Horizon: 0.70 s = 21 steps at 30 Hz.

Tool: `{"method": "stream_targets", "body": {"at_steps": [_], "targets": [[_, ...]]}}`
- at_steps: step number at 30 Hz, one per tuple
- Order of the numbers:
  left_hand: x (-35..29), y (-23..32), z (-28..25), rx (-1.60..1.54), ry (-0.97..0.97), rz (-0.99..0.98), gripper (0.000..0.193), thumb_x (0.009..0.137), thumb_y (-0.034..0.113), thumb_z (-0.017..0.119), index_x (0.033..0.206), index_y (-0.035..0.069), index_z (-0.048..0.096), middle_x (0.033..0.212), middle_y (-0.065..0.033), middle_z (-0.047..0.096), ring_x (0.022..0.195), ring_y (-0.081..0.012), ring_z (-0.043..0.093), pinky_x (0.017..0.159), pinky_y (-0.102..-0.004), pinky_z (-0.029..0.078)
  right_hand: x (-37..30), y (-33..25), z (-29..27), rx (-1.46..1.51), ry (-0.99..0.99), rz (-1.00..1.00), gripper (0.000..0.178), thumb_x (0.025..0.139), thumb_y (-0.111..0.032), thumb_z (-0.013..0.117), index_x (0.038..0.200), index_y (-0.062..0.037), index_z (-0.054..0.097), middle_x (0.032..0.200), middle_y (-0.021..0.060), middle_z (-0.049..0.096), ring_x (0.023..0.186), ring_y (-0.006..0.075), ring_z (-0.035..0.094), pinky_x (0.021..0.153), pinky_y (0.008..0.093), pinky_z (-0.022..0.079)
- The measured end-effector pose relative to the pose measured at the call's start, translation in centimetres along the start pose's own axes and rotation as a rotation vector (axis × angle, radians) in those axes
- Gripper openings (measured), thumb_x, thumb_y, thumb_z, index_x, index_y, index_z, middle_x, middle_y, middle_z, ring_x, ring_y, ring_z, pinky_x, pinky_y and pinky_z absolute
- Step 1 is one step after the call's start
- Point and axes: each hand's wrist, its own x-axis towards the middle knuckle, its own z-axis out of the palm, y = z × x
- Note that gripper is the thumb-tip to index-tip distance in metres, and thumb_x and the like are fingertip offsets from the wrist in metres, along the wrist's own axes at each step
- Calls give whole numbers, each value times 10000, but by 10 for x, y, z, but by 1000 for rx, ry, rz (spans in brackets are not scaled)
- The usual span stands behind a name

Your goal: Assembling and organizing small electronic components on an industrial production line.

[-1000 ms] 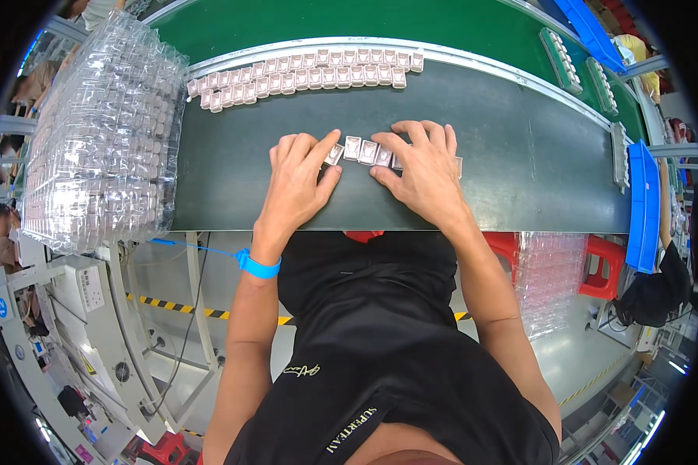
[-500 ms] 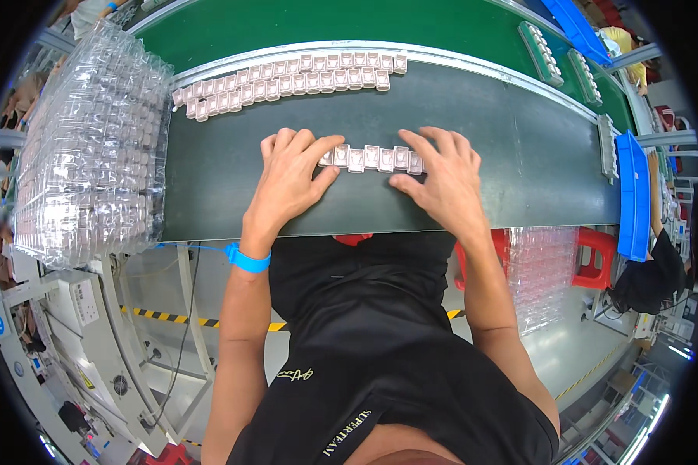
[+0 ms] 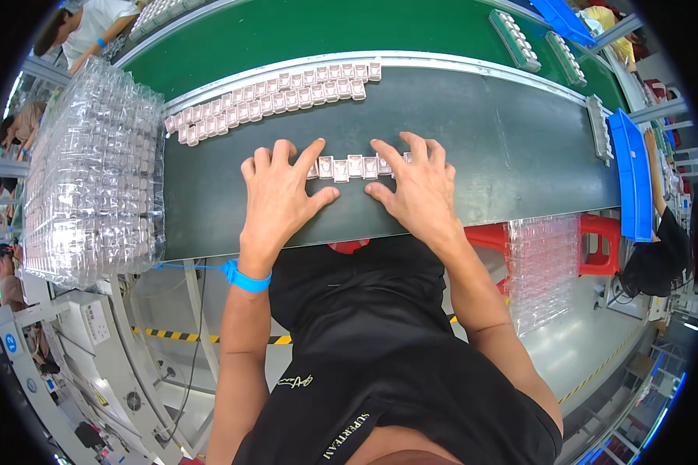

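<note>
A short row of small pale-pink box-shaped pieces point(image 3: 354, 166) lies on the dark green work surface point(image 3: 488, 155) in front of me. Each piece has a hollow face, and neighbours sit slightly staggered. My left hand point(image 3: 281, 190) is at the row's left end, thumb below and index finger above, fingers spread. Over the right end is my right hand point(image 3: 420, 186), its fingers also apart and covering the last pieces. Neither hand visibly pinches a piece. Two longer rows of the same pieces point(image 3: 275, 101) lie side by side along the far left edge.
Stacked clear plastic trays point(image 3: 93, 178) full of pieces stand at the left. A blue bin point(image 3: 633, 178) hangs at the right end. Beyond the white rail is a green conveyor point(image 3: 326, 31) carrying loaded strips point(image 3: 514, 40). Red stools point(image 3: 599, 244) stand below; co-workers sit at both sides.
My left hand's fingers have spread wider at the row. The right hand has shifted inward along it, thumb and index finger farther apart. The whole view has tilted slightly.
</note>
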Motion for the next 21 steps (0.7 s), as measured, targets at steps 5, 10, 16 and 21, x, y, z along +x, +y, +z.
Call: {"method": "stream_targets", "body": {"at_steps": [5, 10, 16, 21], "targets": [[9, -5, 17, -217, 22, 206, 573, 777, 177, 853, 1313, 80, 675, 1197, -110, 620, 1061, -330, 555, 947, -444, 499, -1, 1, -1, 10, 17, -13, 592, 826, -291, 843, 1379, -252, 634, 1421, 138, 524, 1295, 420, 475, 948, 575, 470], [10, -5, 18, -257, 24, 201, 439, 815, 124, 799, 1238, 52, 705, 1130, -99, 652, 1059, -328, 583, 936, -431, 518, 3, -8, 4, 45, 43, -43, 502, 834, -258, 824, 1312, -235, 672, 1353, 113, 566, 1248, 370, 520, 943, 536, 489], [10, -4, 37, -182, 121, 252, 220, 863, 159, 733, 1061, 63, 722, 1015, -120, 635, 1001, -340, 603, 868, -440, 545, 3, 0, 5, 16, 74, -99, 419, 837, -229, 807, 1247, -242, 723, 1212, 70, 650, 1219, 332, 569, 936, 500, 504], [6, 4, 49, -147, 165, 196, 277, 828, 171, 736, 1094, 102, 703, 1008, -91, 613, 1000, -307, 598, 812, -430, 536, 5, -8, -4, 0, -9, -96, 419, 858, -207, 797, 1269, -228, 717, 1203, 60, 638, 1204, 320, 573, 949, 495, 500]]}}
